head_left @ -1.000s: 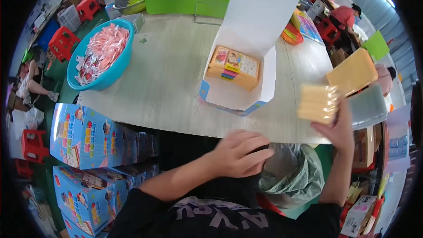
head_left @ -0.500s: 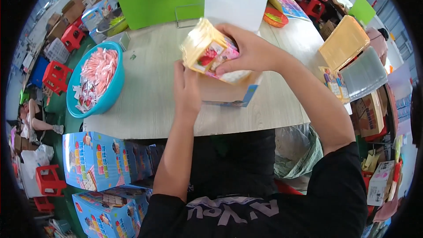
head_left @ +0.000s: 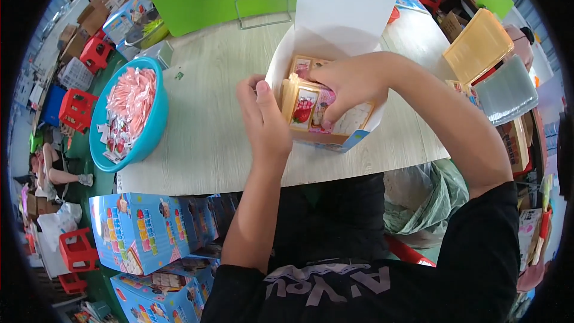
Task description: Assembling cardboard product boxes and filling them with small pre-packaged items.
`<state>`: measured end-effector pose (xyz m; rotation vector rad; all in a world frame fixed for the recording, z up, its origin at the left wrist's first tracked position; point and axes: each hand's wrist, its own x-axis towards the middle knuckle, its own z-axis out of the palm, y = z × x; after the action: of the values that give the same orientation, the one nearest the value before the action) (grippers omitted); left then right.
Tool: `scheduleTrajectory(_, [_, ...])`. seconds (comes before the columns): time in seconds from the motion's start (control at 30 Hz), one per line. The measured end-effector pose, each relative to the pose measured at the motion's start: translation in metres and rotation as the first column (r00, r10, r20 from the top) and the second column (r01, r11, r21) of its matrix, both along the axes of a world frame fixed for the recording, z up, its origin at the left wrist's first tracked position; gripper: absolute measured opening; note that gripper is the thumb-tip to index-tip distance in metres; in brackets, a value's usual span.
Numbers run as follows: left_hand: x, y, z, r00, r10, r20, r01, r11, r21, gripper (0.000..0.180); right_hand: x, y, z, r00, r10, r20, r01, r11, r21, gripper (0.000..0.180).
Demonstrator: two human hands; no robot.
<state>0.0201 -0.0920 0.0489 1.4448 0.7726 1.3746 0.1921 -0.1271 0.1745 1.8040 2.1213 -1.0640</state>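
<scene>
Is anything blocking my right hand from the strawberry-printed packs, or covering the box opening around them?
Nothing visible stands between your right hand and the packs: it touches them directly. The lid stands raised at the back of the box, not over the opening; your left hand is at its left side.

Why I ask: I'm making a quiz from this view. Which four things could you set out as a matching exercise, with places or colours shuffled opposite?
Column 1
1. Left hand
2. Right hand
3. Basin
4. Plastic bag

Column 2
A. Greenish, below the table's front edge
B. On packets inside the carton
C. Teal, at the table's left end
D. By the carton's left wall

Pairs: 1-D; 2-B; 3-C; 4-A
</scene>
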Motion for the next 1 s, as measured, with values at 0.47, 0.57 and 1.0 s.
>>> scheduleTrajectory(0.47, [0.001, -0.007, -0.001, 0.999, -0.047, 0.012, 0.047, 0.999, 0.028, 0.040, -0.013, -0.019, -0.008, 0.977, -0.121, 0.175, 0.120, 0.993, 0.016, 0.061])
scheduleTrajectory(0.57, [-0.008, -0.002, 0.005, 0.990, -0.135, -0.041, 0.136, 0.990, 0.029, 0.041, -0.008, -0.023, -0.005, 0.982, -0.173, 0.081, 0.174, 0.985, -0.006, 0.065])
scheduleTrajectory(1.0, [-0.016, -0.011, 0.010, 0.955, -0.219, -0.201, 0.252, 0.955, 0.159, 0.038, -0.005, -0.017, -0.024, 0.991, -0.115, 0.072, 0.122, 0.986, -0.114, 0.070])
